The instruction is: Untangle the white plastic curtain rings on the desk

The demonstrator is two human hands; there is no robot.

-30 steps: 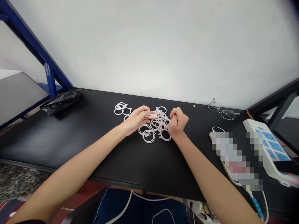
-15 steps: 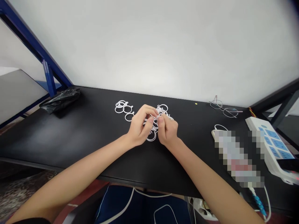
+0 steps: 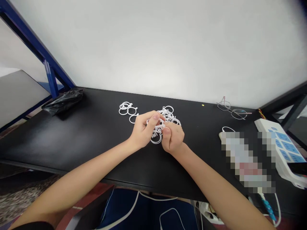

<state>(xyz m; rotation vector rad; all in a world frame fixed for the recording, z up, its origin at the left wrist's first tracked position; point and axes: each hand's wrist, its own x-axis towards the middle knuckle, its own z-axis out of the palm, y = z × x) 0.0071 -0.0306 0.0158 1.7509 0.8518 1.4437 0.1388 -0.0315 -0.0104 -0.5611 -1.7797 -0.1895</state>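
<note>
A white plastic curtain ring (image 3: 161,126) is pinched between my two hands, above a loose pile of similar rings. My left hand (image 3: 143,130) closes thumb and fingers on its left side. On its right side, the curled fingers and thumb of my right hand (image 3: 173,136) grip it near a small knob. The pile of white rings (image 3: 169,110) lies on the black table, partly hidden behind and under my hands. Left of it, several more rings (image 3: 124,108) rest in a small overlapping group, and a single ring (image 3: 132,119) lies beside my left hand.
On the black table (image 3: 96,134), a crumpled black plastic bag (image 3: 63,101) lies far left. Eyeglasses (image 3: 231,110) are at the back right. A blurred-out phone (image 3: 247,159) with a cable and a white power strip (image 3: 283,150) stand to the right. A pale wall rises behind.
My left thumb has lifted and the hands have turned the ring, so more of it shows between them. The view has shifted slightly.
</note>
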